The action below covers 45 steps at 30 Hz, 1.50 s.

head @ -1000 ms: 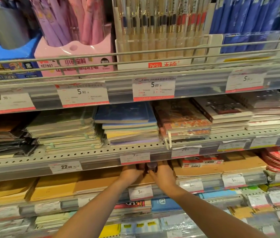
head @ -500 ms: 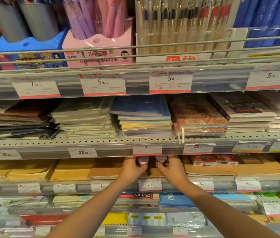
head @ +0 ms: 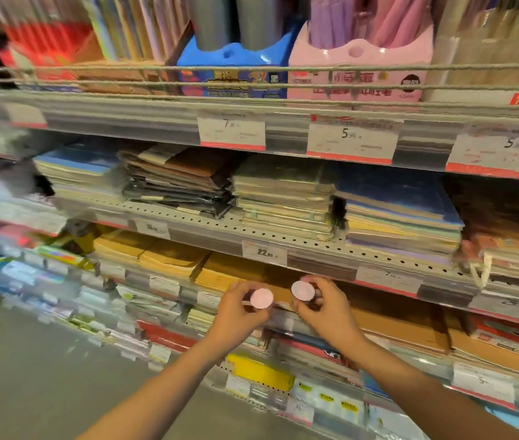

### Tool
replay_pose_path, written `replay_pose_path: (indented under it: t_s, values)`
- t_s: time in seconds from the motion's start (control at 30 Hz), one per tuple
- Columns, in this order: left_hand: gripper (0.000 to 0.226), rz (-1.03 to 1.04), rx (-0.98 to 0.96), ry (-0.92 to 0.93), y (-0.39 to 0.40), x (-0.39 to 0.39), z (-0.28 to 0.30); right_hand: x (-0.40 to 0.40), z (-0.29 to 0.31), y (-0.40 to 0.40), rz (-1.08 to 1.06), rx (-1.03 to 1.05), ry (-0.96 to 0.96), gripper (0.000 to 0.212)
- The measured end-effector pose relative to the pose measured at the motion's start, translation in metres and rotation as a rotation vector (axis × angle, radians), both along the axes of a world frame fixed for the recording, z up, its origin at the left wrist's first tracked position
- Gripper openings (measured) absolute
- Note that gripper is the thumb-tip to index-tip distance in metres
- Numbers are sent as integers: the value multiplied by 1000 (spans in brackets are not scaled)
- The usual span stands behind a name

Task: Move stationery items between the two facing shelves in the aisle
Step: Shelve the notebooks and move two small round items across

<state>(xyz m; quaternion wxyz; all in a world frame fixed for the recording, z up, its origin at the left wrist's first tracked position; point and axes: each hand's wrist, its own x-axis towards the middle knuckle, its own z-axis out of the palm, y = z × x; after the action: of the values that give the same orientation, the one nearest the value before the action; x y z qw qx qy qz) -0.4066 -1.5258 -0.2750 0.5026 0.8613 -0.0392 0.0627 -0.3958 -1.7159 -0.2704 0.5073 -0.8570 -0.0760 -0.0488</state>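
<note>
Both bare arms reach in from six o'clock toward the shelf face. The left hand has its fingers closed around a small item with a round pale-pink end, the disc facing the camera. The right hand grips a second pink-ended item the same way, at three o'clock of the first and just beside it, the two discs apart by a narrow gap. What lies below each disc is hidden inside the fingers, so the items' full shape cannot be told.

Both items are held in front of the row of tan envelopes, just under the perforated shelf edge with the 22.80 price tag. At twelve o'clock of the hands, stacked notebooks fill that shelf, with a blue-covered stack toward two o'clock. Higher up, behind wire rails, stand a pink pen box and a blue pen box. The picture is smeared toward nine o'clock, where grey floor shows.
</note>
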Motion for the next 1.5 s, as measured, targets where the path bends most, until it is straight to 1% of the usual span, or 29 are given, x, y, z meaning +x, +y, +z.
replay_pose_path:
  t_s: [0.2,0.37,0.5,0.6,0.73,0.87,0.97,1.1,1.2,1.33,1.4,1.5]
  values:
    - [32,144,-24,-12,102,-12,8,12,9,100,161,10,-61,44]
    - [32,262,-43,-32,203,-27,20,19,10,204,261,4,-67,34]
    - [34,329,-70,-50,299,-41,31,22,12,299,308,37,-61,36]
    - [30,402,-66,-40,370,-52,37,26,13,367,365,69,-50,37]
    - [28,472,-94,-58,449,-63,45,33,14,449,416,105,-46,38]
    - [28,529,-88,-78,515,-57,46,42,20,517,433,140,-52,37]
    - [32,548,-49,-83,559,-41,44,56,24,563,467,131,-78,36]
    - [33,568,-71,-119,613,-9,47,83,34,621,501,172,-76,34]
    - [32,529,-80,-153,653,26,56,110,44,664,500,208,-133,42]
    - [33,481,-132,-189,698,77,73,143,50,711,482,244,-143,37]
    - [32,445,-116,-190,716,105,83,162,52,730,453,257,-141,35]
    - [35,410,-109,-218,740,147,91,191,59,750,405,254,-157,39]
